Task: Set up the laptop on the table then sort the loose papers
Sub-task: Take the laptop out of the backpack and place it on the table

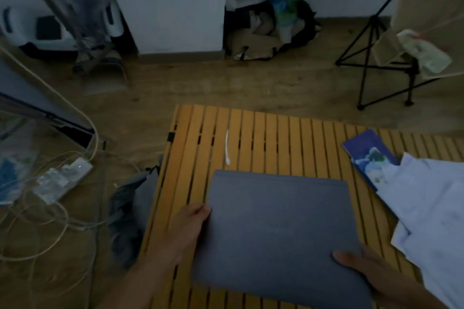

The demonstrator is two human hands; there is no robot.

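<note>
- Wooden floor (206, 83) at far left carries a power strip (62, 178) amid tangled cables (45, 233); we judge this the likely source of power once the laptop is set up.
- Left hand (185, 226): we see it against the left edge of the laptop (278, 228), its fingers curled round that edge in a grip.
- Laptop, grey, lid closed: it lies flat on or just above the yellow slatted surface (276, 133), near its front edge; we cannot tell whether it rests fully on the slats.
- White cable end (227, 145): it lies on the slats just beyond the laptop's far edge, apart from it.
- Right hand (364, 268): thumb laid on the lid at the near right corner, the fingers hidden beneath, so it holds that corner.
- Blue booklet (369, 155) and loose papers (431, 208): heaped unsorted on the right of the surface, the papers overlapping the booklet.
- Step in hand, as we judge it: placing the laptop; sorting is not yet begun.
- Next move calls for releasing both hands, then lifting the lid from its near edge while the base is kept steady.
</note>
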